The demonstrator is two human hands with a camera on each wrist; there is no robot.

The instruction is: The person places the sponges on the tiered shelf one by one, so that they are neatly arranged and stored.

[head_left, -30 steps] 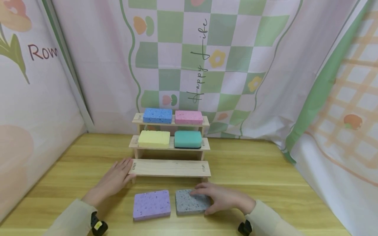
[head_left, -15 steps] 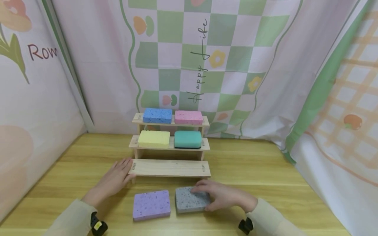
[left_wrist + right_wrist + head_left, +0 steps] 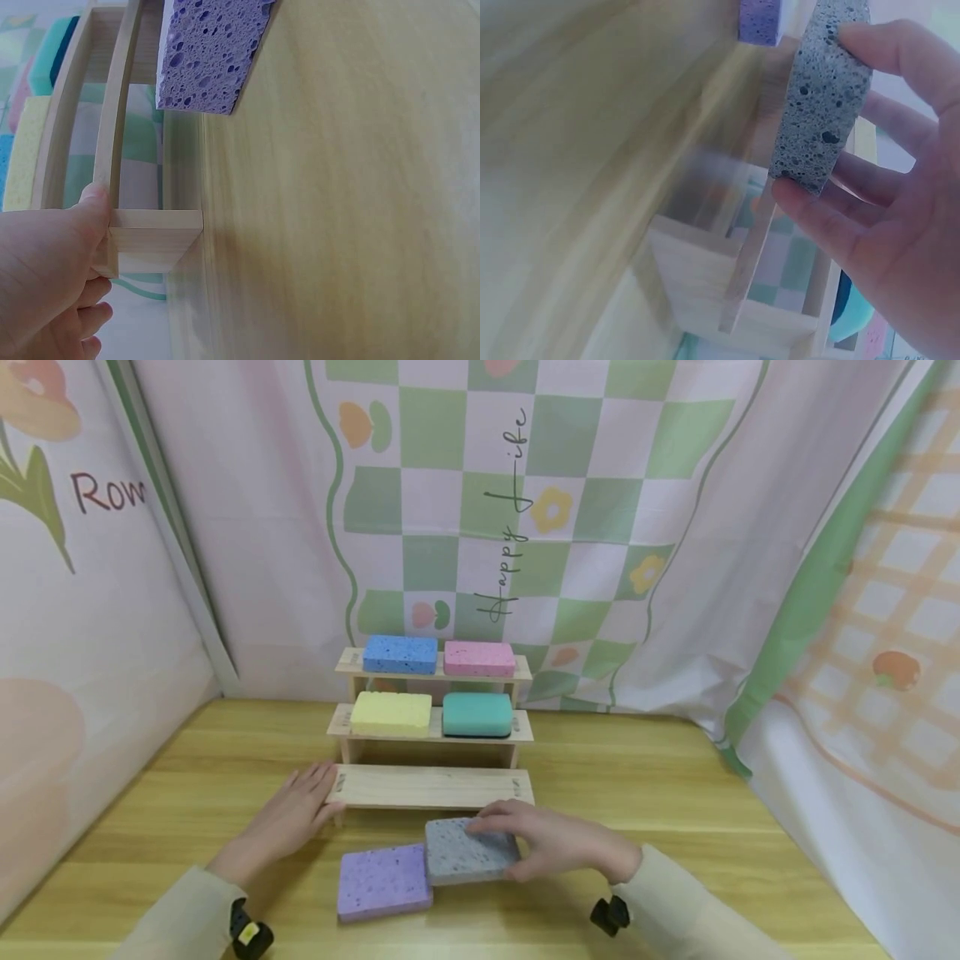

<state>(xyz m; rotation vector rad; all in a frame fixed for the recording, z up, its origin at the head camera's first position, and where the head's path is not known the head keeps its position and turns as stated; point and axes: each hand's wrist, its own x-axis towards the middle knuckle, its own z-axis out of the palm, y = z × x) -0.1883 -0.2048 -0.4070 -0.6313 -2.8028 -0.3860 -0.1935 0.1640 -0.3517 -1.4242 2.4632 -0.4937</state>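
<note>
My right hand grips a grey speckled sponge by its right end, thumb on the near side and fingers on the far side. The right wrist view shows this sponge raised above the tabletop. In the head view it overlaps the right edge of a purple sponge lying on the table. My left hand holds the left end of the lowest step of a three-tier wooden rack. In the left wrist view, the thumb presses the step's front edge while the fingers curl round its end.
On the top step sit a blue sponge and a pink sponge. A yellow sponge and a teal sponge occupy the middle step. Patterned curtains surround the wooden table at the back and sides.
My right hand has lifted the grey sponge from the table and carried it left and toward the rack. My left hand stays at the rack's end.
</note>
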